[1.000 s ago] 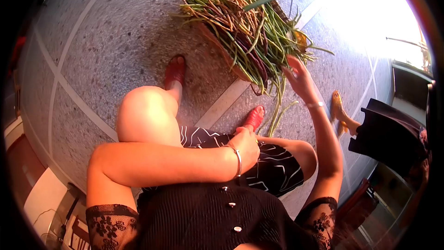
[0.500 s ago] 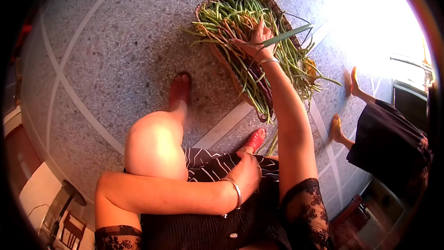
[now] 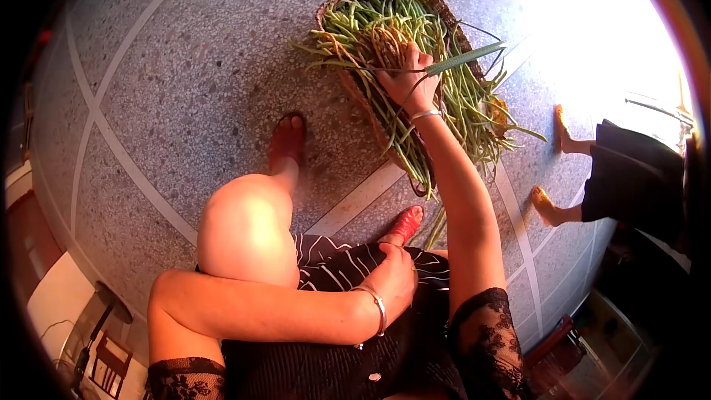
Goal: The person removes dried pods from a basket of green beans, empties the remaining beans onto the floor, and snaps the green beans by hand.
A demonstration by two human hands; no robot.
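A woven basket (image 3: 348, 81) on the floor is heaped with long green, brown and purple bean pods (image 3: 470, 107). My right hand (image 3: 411, 85) is in the middle of the heap, its fingers closed around some brownish pods (image 3: 386, 43). Beside that hand, the basket's green-wrapped handle (image 3: 466, 58) sticks out over the pods. My left hand (image 3: 392, 278) rests in my lap on the patterned black skirt (image 3: 326, 263), fingers curled, and whether it holds anything is hidden.
Another person's bare feet (image 3: 548, 207) and dark garment (image 3: 633, 185) are at the right. My red sandals (image 3: 405, 224) are near the basket. A few pods (image 3: 437, 230) lie on the floor by my foot. A wooden chair (image 3: 111, 363) stands at the lower left.
My right hand has moved from the basket's lower right edge into the middle of the heap and closed on pods. The other person's feet and garment have shifted. My left hand stays in my lap.
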